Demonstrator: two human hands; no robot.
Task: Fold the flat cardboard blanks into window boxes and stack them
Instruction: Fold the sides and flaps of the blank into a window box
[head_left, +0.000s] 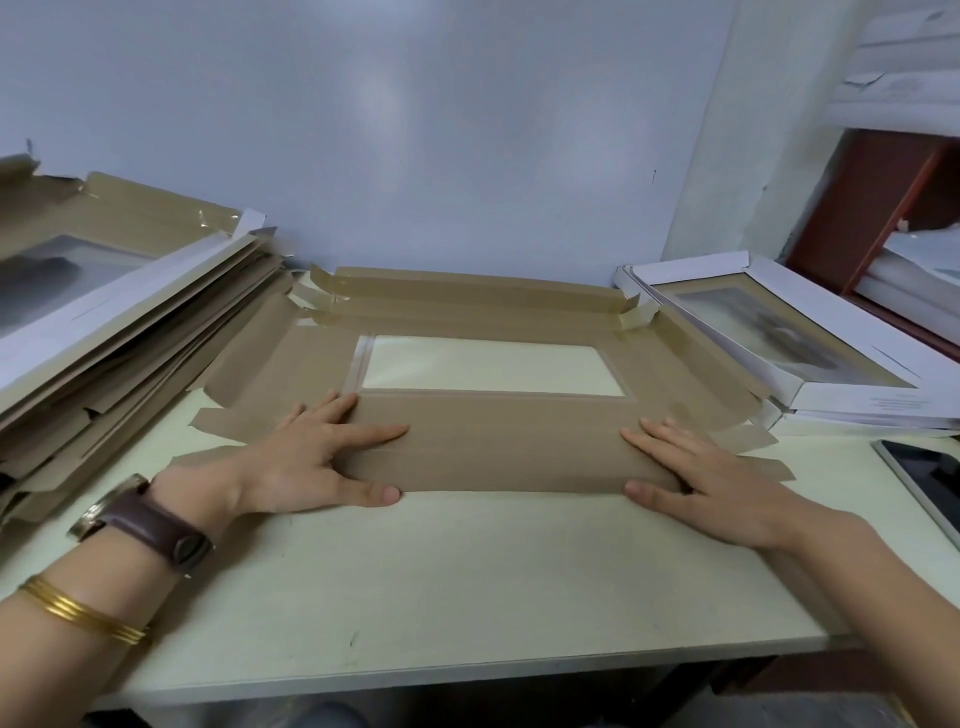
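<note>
A brown cardboard blank (509, 441) with a clear rectangular window (488, 366) lies flat in the middle of the table. Its near flap is folded over towards the window. My left hand (317, 457) lies flat on the left end of that folded flap, fingers spread, thumb at the near edge. At the flap's right end my right hand (701, 478) presses down the same way. A tall pile of flat blanks (130, 332) leans at the left. Folded white window boxes (789, 332) are stacked at the right.
The pale green table (467, 582) ends in a front edge close to me. A grey wall stands right behind the blank. A dark tablet or phone (930, 483) lies at the right edge. Shelves with papers (914, 218) sit at the far right.
</note>
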